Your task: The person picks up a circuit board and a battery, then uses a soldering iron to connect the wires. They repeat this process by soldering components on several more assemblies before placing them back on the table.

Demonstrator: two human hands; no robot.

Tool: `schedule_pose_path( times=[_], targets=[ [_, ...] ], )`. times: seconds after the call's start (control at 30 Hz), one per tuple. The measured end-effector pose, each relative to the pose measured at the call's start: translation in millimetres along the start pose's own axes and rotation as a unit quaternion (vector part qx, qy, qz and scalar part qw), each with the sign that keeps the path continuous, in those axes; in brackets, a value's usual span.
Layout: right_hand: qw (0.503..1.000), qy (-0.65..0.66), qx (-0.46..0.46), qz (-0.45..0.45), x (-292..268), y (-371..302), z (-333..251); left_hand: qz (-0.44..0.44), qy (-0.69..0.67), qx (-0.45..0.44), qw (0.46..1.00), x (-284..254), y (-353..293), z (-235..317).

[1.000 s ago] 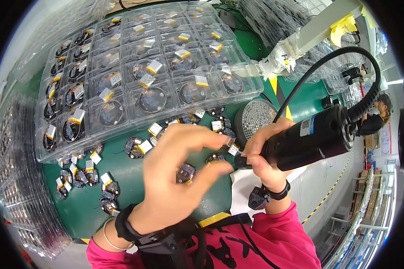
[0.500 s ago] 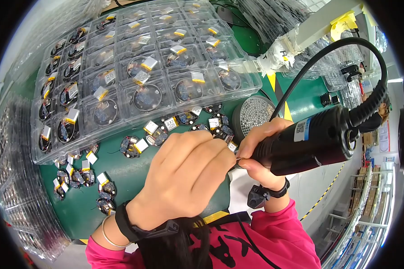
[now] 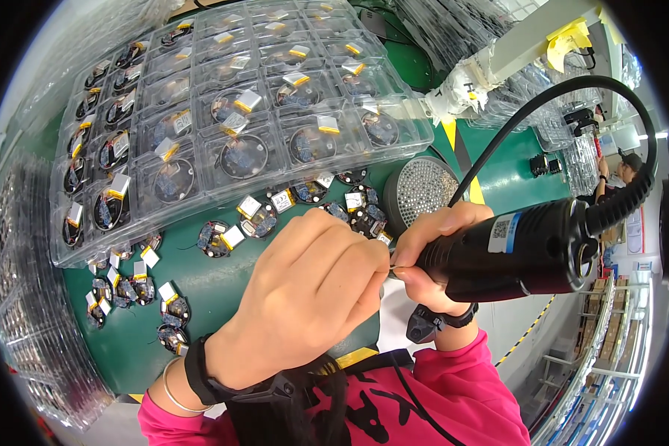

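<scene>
1. Since a second ago, the left hand (image 3: pixel 316 290) has gone from spread, thumb apart from fingers, to curled tight against the right hand's fingertips, so both hands now meet at one small spot.
2. A thin strand (image 3: pixel 392 267) seems to show there, though it is too fine to be sure; whether the left hand grips it is hidden.
3. The right hand (image 3: pixel 431 232) is wrapped around a black cylindrical tool (image 3: pixel 513 256), its thumb and forefinger nearly together beyond the front end.
4. The tool is held near the perforated container (image 3: pixel 427 192), at the tabletop's (image 3: pixel 223 286) right side. Its long axis runs nearly level, front pointing left toward the fingers, cable (image 3: pixel 641 186) end right.
5. Round circuit assemblies (image 3: pixel 258 219) lie beyond the left hand, before the clear tray (image 3: pixel 208 204).
</scene>
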State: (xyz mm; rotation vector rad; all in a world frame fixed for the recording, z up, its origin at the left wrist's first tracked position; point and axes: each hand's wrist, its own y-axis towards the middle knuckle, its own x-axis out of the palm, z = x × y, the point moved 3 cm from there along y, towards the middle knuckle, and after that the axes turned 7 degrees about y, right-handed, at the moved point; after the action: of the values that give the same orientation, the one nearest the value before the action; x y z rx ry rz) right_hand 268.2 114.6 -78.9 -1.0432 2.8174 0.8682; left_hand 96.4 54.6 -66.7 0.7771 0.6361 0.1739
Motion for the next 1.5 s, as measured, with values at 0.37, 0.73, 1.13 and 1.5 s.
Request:
schedule_pose_path(
  times=[0.37, 0.73, 1.13, 1.5],
  targets=[
    [0.998, 0.065, -0.011, -0.002, 1.9, 4.0, 1.4, -0.031, 0.011, 0.027, 0.999, -1.6, 2.7, -3.7],
    [0.997, -0.019, -0.015, -0.079, 1.5, 12.6, -7.9, -0.04, -0.06, -0.036, 0.997, 0.8, -0.3, -6.0],
    [0.998, 0.052, -0.034, -0.001, 1.1, 1.3, 2.7, -0.162, -0.323, -0.297, 0.884, 3.6, -9.9, -9.3],
    [0.989, 0.132, -0.003, 0.072, -2.0, -5.1, 8.4, -0.029, 0.019, -0.013, 0.999, 2.2, -2.5, -4.3]
  ],
)
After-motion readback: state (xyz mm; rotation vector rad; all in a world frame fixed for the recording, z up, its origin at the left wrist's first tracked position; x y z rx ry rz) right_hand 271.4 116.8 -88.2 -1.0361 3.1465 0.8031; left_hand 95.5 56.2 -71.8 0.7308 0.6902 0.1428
